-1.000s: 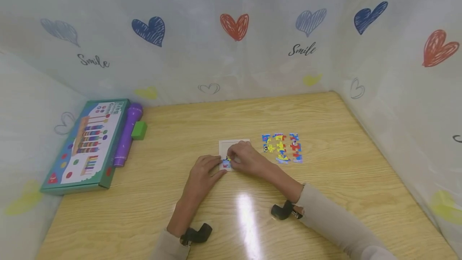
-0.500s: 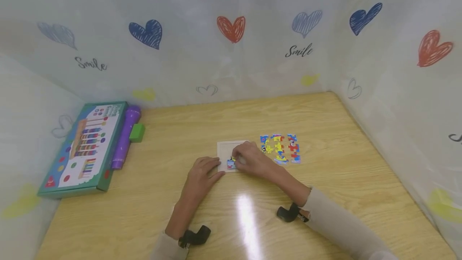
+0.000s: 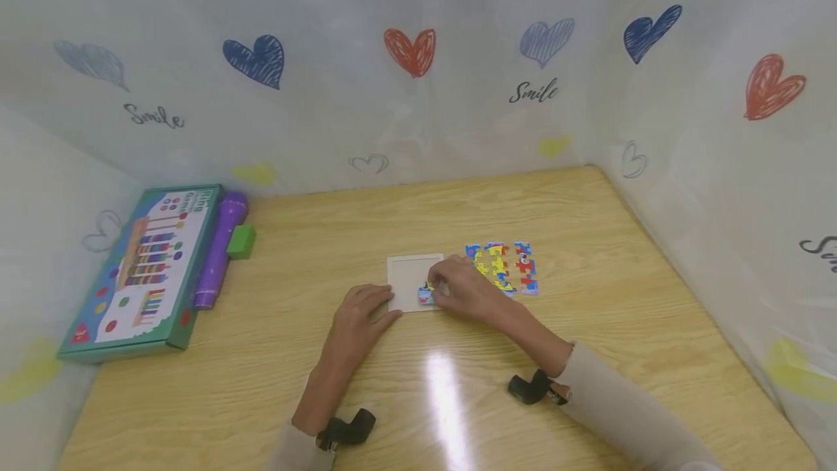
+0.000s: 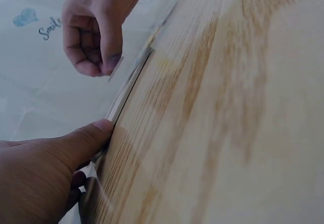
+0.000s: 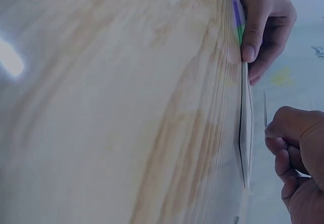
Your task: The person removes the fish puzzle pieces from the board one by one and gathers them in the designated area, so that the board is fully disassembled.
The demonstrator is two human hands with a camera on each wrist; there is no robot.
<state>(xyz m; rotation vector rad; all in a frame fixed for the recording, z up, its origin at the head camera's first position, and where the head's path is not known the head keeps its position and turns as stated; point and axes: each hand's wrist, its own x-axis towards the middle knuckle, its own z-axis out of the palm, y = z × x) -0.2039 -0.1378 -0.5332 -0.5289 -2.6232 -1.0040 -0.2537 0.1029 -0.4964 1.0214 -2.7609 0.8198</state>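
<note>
In the head view, my right hand [image 3: 463, 286] pinches a small jigsaw piece [image 3: 426, 296], light blue with a bit of red and yellow, over the right part of a pale puzzle tray [image 3: 404, 278]. The piece shows as a thin edge-on sliver in the right wrist view, raised above the tray. My left hand [image 3: 358, 322] grips the tray's near left corner, with the thumb [image 4: 98, 130] along its front edge and the fingers on the left side. To the right, joined and loose jigsaw pieces [image 3: 525, 267] in blue, yellow and red lie in columns, partly covered by my right hand.
At the left of the wooden table [image 3: 314, 238] lies a green game box [image 3: 140, 267]. Beside it are a purple microphone-shaped toy [image 3: 219, 253] and a green cube [image 3: 242, 241]. White curtains [image 3: 327, 107] printed with hearts enclose the table's back and sides.
My right hand has shifted the pinched piece from the tray's left side towards its right side. The left hand stays at the tray's corner. The head view has turned slightly.
</note>
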